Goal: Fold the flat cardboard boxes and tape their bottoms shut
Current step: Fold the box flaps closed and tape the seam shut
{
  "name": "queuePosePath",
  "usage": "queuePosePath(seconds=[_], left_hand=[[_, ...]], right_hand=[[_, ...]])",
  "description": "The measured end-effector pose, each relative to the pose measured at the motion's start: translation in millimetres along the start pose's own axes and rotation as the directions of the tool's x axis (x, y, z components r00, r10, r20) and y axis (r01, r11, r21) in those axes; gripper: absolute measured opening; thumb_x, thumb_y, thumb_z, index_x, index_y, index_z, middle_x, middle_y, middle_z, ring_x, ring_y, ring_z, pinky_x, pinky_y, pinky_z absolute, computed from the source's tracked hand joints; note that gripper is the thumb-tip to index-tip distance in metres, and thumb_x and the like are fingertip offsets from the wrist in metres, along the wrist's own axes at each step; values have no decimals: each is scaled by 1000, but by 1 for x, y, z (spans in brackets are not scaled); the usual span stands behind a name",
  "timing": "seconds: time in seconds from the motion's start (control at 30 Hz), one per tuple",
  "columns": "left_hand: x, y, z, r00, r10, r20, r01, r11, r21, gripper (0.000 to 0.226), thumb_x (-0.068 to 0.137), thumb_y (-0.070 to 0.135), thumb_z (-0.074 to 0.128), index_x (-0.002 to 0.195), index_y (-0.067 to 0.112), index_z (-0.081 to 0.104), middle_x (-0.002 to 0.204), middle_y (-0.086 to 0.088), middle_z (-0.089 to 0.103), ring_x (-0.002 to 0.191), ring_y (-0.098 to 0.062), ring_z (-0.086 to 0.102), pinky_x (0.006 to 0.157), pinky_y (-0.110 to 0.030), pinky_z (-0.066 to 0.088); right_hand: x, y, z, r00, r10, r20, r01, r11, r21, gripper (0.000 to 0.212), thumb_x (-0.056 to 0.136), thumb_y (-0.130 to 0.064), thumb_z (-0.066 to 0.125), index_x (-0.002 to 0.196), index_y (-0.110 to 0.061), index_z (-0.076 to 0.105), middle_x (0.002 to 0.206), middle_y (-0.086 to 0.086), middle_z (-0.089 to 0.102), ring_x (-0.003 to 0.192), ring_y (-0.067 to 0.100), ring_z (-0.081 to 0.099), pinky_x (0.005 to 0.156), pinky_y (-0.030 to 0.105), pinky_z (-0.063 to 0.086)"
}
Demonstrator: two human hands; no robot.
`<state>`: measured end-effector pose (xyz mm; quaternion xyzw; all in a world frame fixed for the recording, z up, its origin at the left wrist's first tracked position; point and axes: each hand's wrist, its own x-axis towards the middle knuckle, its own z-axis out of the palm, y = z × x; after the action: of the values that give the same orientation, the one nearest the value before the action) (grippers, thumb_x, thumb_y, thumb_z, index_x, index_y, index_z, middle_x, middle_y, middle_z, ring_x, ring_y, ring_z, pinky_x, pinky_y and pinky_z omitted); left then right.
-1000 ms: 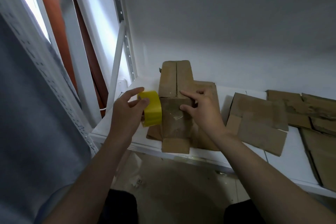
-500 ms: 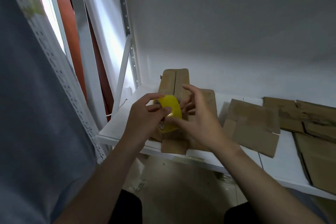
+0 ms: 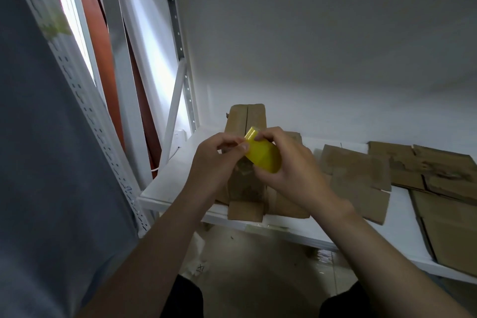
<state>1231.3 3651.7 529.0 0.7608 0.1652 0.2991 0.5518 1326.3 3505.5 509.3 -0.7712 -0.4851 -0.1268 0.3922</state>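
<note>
A yellow tape roll point(image 3: 263, 156) is being held in the air between both hands, just above a folded cardboard box point(image 3: 246, 124). The roll is being gripped by the right hand point(image 3: 291, 173), whose fingers are curled round its right and near sides. Its far left edge is being pinched by the left hand point(image 3: 216, 160) between thumb and forefinger; whether a loose tape end is being caught there cannot be told. The box is being carried by the left end of a white shelf point(image 3: 167, 178), lying lengthwise away from the viewer, with two flaps meeting in a seam along its top face and a short flap sticking out over the shelf's near edge. Its inside is being hidden by the closed flaps, so any contents cannot be told. To the right, flat cardboard boxes point(image 3: 358, 181) are being kept on the same shelf, with more flattened cardboard point(image 3: 438, 170) lying overlapped farther right.
</note>
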Motion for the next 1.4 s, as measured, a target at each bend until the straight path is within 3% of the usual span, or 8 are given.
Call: queuePosePath(seconds=[0.13, 0.27, 0.43, 0.83, 0.87, 0.9, 1.07, 1.4], left_hand=[[5, 1, 0, 997, 69, -34, -67, 996, 58, 17, 89, 19, 76, 87, 32, 65, 115, -2, 67, 89, -21, 66, 64, -24, 52], [13, -2, 2, 999, -9, 46, 6, 999, 54, 19, 91, 22, 73, 110, 24, 69, 76, 7, 64, 55, -5, 60, 45, -8, 40], [19, -9, 1, 999, 16, 48, -17, 999, 31, 19, 91, 21, 74, 81, 37, 71, 55, 24, 62, 52, 9, 58, 44, -4, 36], [34, -31, -15, 968, -131, -214, 119, 991, -68, 20, 92, 27, 74, 109, 19, 78, 88, 11, 74, 64, -3, 56, 74, -27, 57], [36, -33, -20, 960, -146, -239, 128, 988, -90, 20, 91, 27, 74, 109, 19, 78, 89, 12, 73, 64, -2, 56, 55, -20, 47], [38, -37, -24, 955, -147, -259, 128, 988, -89, 21, 91, 27, 74, 109, 18, 78, 89, 16, 72, 66, -1, 58, 86, -26, 45], [40, -57, -26, 938, -180, -297, 168, 984, -66, 28, 93, 32, 72, 116, 16, 74, 89, 12, 69, 74, -8, 58, 72, -35, 61], [61, -85, -27, 904, -334, -267, 288, 937, -197, 16, 92, 35, 72, 103, 23, 72, 95, 5, 70, 71, -15, 52, 50, -22, 43]], right_hand=[[1, 2, -15, 997, -62, 41, 67, 988, -139, 58, 82, -39, 79, 124, -48, 40, 124, -19, 55, 93, -2, 43, 65, 9, 32], [2, 4, -26, 990, -94, 103, 113, 976, -188, 57, 82, -38, 78, 124, -48, 40, 127, -18, 56, 94, -6, 36, 65, 8, 29], [1, 9, -32, 986, -133, 98, 141, 987, -79, 53, 81, -30, 79, 123, -37, 48, 117, -17, 55, 96, -6, 41, 74, 6, 38], [-2, 46, -49, 973, -35, 227, 40, 999, -18, 40, 85, -37, 77, 122, -45, 65, 101, -17, 47, 97, 3, 48, 70, 15, 40], [-2, 52, -54, 964, -32, 266, 50, 997, -62, 39, 86, -37, 76, 121, -48, 65, 100, -17, 46, 95, 4, 48, 70, 16, 40], [-2, 59, -58, 954, -22, 300, 59, 992, -113, 39, 87, -34, 77, 119, -50, 65, 102, -16, 47, 95, 7, 49, 72, 17, 41], [4, 75, -72, 942, -54, 330, 121, 975, -186, 40, 84, -24, 81, 117, -42, 70, 112, -5, 54, 99, 18, 54, 77, 35, 53], [46, 89, -53, 922, -142, 360, 243, 936, -254, 35, 85, -30, 80, 119, -35, 72, 105, 1, 58, 91, 20, 53, 70, 36, 50]])
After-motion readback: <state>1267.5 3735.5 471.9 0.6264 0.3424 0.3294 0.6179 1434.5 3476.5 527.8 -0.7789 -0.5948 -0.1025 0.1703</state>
